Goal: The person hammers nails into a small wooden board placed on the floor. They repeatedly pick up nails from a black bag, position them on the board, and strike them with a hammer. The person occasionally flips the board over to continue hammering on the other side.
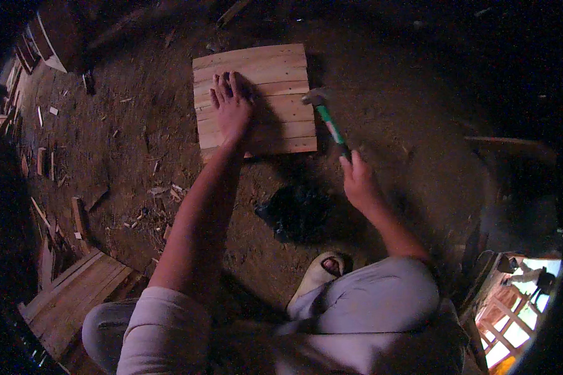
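Observation:
A square panel of pale wooden planks [281, 128] lies on the dirt floor in front of me, with small dark nail marks along its right side. My left hand [233, 112] rests on the panel left of its middle, fingers spread. In my right hand [360, 181] is a claw hammer [331, 127] with a green and black handle. Its metal head is at the panel's right edge, over or touching the planks; I cannot tell which. Between the panel and my foot sits a crumpled black plastic bag [297, 212].
Another plank panel [81, 300] lies at the lower left. Wood offcuts [78, 215] and chips [162, 194] litter the left side of the floor. A dark beam [510, 144] is at the right, and a bright opening with a wooden frame [510, 319] shows at the lower right.

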Demonstrator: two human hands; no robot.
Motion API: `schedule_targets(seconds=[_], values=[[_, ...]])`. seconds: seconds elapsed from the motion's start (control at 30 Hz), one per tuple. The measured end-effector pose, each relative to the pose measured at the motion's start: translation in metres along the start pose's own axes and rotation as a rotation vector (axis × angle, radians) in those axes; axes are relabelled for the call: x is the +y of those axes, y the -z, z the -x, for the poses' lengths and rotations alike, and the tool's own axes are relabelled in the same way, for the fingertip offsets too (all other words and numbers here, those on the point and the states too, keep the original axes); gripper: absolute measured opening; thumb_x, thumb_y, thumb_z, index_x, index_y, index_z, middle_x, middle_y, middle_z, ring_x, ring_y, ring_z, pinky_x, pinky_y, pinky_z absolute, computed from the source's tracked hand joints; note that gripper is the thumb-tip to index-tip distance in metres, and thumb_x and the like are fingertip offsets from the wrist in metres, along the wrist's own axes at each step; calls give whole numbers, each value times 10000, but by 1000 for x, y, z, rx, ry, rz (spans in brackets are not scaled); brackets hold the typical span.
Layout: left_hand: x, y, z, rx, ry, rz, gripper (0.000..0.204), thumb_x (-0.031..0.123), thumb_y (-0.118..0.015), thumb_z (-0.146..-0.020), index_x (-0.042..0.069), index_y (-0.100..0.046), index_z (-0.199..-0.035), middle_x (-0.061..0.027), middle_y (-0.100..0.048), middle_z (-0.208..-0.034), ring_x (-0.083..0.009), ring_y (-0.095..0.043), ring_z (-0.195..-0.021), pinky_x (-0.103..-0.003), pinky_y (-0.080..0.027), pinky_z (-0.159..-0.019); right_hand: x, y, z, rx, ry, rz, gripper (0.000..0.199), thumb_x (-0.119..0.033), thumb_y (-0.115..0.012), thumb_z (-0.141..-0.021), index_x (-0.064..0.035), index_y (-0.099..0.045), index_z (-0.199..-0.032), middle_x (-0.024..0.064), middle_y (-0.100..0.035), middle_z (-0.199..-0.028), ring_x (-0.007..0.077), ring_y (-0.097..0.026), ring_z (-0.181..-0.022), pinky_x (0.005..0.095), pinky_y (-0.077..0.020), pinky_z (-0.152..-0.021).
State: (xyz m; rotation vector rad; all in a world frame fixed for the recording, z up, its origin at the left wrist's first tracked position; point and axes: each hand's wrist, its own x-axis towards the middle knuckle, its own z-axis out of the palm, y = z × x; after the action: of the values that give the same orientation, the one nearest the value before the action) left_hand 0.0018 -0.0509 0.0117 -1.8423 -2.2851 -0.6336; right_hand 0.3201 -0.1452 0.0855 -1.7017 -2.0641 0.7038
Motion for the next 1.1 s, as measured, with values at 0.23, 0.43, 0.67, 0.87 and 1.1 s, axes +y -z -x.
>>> schedule_targets(seconds=[0.23, 0.43, 0.67, 0.87, 1.1], values=[[-3, 7, -4, 136, -10, 401, 489, 259, -516, -920, 41, -367, -1332, -191, -354, -1366, -342, -287, -1320, -477, -226, -1094, 60, 3, 38, 316, -68, -27, 266, -209, -495, -952, 8, -528, -1102, 214, -603, -899, 370, -589, -804, 421, -467, -705], [-5, 86, 41, -131, -273, 505, 323, 159, -545, -912, 79, -479, -1218, -162, -415, -1280, -313, -392, -1221, -444, -299, -1044, 36, 18, 67, 213, 238, 487, 251, -135, -548, -870, -9, -548, -1087, 205, -597, -954, 377, -582, -843, 464, -478, -778], [38, 108, 99, -504, 227, 1261, 199, -7, -535, -860, 28, -533, -1057, -142, -501, -1130, -290, -497, -1090, -370, -394, -948, 27, -85, 111, -607, 119, -138, 170, -145, -531, -799, -33, -624, -887, 206, -632, -923, 378, -607, -862, 470, -485, -767], [57, 90, 147, -442, -25, 1087, 266, -93, -528, -784, 14, -536, -1027, -171, -531, -1049, -356, -530, -999, -372, -437, -867, 81, -146, 131, -774, 363, 170, 154, -163, -534, -769, -42, -628, -779, 213, -639, -804, 392, -626, -716, 486, -497, -626], [63, 89, 165, -409, 155, 1261, 323, -97, -544, -749, 25, -529, -1046, -176, -541, -1052, -360, -537, -996, -387, -434, -862, 45, -82, 105, 133, 258, -104, 62, -27, -600, -693, 14, -588, -738, 170, -630, -786, 324, -629, -765, 401, -486, -660]])
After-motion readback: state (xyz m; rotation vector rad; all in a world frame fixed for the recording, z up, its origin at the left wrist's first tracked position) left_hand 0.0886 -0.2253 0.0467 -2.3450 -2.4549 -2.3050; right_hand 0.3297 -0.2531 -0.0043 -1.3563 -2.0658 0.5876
